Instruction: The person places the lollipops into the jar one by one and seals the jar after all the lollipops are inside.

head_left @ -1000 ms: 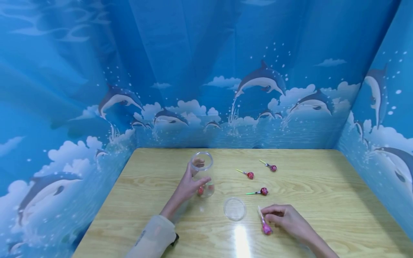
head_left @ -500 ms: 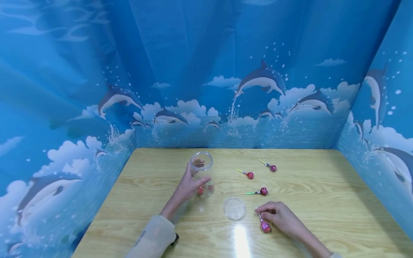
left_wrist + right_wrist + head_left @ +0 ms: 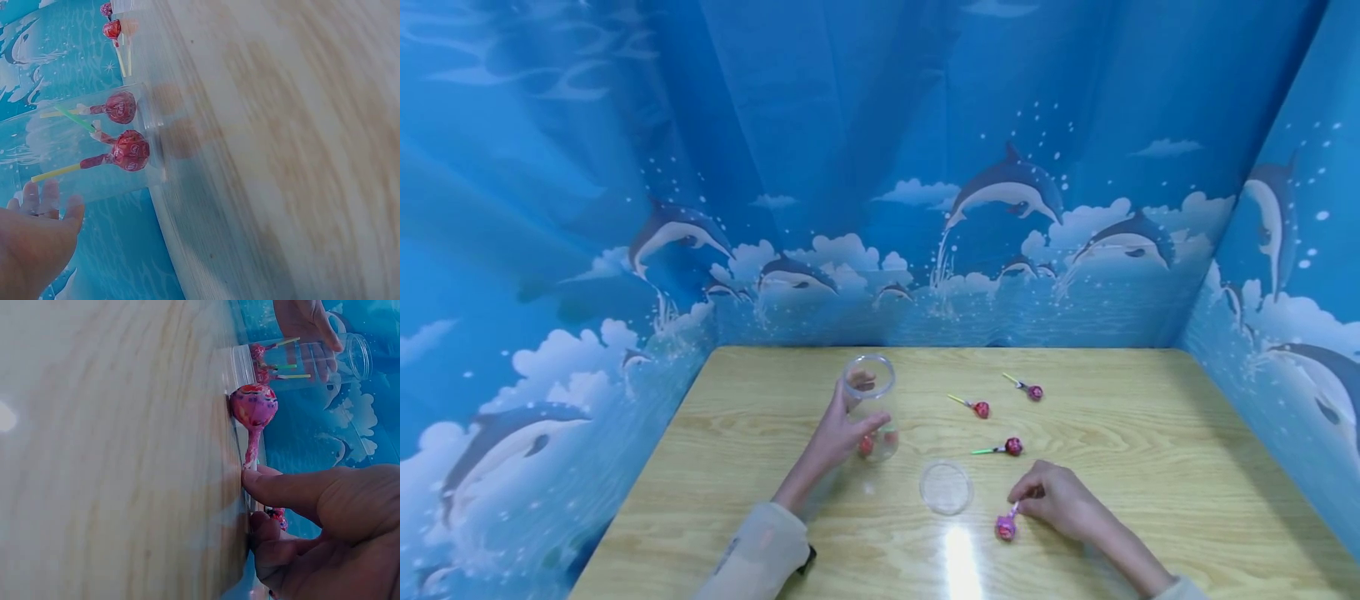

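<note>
There's the right hand, thumb and fingers nipped together on the stick of the pink lollipop, near the clear lid! The left hand curls round the upright jar; the head view blurs its contents, but the right wrist view picks out three sticks.

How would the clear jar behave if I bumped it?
The clear jar might tip if released, being tall and narrow. It is probably light: see-through walls, just a few lollipops at the bottom. The left hand, gripping it, should steady it.
</note>
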Available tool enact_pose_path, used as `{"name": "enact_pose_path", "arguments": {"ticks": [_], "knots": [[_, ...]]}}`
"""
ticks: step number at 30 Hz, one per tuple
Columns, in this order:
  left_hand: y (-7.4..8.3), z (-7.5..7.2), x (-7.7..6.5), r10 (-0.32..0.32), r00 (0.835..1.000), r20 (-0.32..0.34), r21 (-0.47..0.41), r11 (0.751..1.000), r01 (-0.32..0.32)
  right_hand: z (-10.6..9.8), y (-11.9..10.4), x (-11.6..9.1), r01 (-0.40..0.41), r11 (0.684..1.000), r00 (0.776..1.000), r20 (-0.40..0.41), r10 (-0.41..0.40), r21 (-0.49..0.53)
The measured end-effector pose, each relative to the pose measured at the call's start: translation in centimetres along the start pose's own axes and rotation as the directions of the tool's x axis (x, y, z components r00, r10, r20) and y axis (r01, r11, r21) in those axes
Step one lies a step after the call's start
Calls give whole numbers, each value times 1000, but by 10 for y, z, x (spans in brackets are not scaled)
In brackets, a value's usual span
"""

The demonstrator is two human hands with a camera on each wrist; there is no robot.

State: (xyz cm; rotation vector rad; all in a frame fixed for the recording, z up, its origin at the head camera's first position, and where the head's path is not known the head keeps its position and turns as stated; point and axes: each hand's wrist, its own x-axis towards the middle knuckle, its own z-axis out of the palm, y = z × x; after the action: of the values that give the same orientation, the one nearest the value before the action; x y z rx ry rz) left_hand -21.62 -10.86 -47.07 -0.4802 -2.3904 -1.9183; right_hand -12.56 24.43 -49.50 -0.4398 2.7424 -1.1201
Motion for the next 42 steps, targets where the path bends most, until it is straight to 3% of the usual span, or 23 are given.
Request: {"name": "enact_pose_path", "arguments": {"ticks": [6,9,12,16,19,22,32,35,42], "knots": [[0,0,0,-15,1000,-10,-3,1000,15,-3,8,-9,37,999,999,-37,-37,-14],[0,0,-1,-21,1000,-8,1,1000,21,-7,12,-15,6,998,1000,-13,-5,68],[1,0,-1,-24,1000,-7,8,1000,24,-12,13,-20,-78,978,997,35,72,194],[0,0,-1,-17,1000,-6,11,1000,17,-17,11,-27,-214,910,977,82,198,356],[0,0,0,-11,1000,-3,12,1000,11,-23,5,-30,-288,827,956,92,280,483],[0,0,0,-12,1000,-2,12,1000,12,-30,-2,-29,-309,742,943,89,322,595],[-2,-1,1,4,1000,13,14,1000,-4,-41,-32,-21,-158,533,935,-47,351,832],[-3,-1,2,1,1000,13,11,1000,-1,-41,-40,-17,-103,500,935,-88,345,860],[-3,-2,1,-2,1000,17,14,1000,2,-39,-58,-2,-21,468,944,-137,301,883]]}}
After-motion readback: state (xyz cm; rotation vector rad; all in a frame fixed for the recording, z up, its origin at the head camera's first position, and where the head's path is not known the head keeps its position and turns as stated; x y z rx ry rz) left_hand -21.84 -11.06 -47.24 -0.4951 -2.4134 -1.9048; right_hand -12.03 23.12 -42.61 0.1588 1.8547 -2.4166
